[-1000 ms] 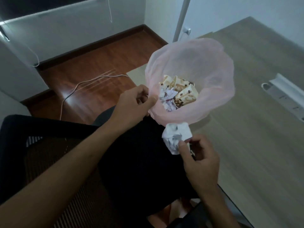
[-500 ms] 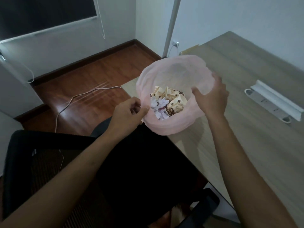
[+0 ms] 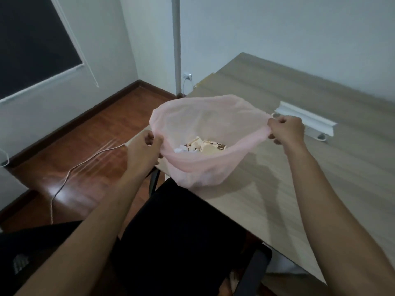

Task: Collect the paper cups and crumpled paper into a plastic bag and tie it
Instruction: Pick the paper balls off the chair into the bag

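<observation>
Head view: the thin, translucent pink plastic bag (image 3: 205, 127) is held with its mouth stretched wide above the near left corner of the light wood-grain bench (image 3: 320, 178). The left hand (image 3: 147, 146) is closed in a pinch on the left side of the bag rim. The right hand (image 3: 285, 131) is closed in a fist on the right side of the rim, pulling it taut. The 2 hands are well apart, with the open mouth between them.

Inside the bag, cream paper cups with brown dots (image 3: 210, 146) lie at the bottom, beside a piece of white crumpled paper (image 3: 181, 149) on their left. The exact cup count cannot be told.

A white power strip (image 3: 310, 122) lies on the bench just behind the right hand. A black mesh chair (image 3: 181, 231) stands below the bag. A thin white cable (image 3: 81, 167) runs across the reddish wooden floor (image 3: 85, 146) at left.
</observation>
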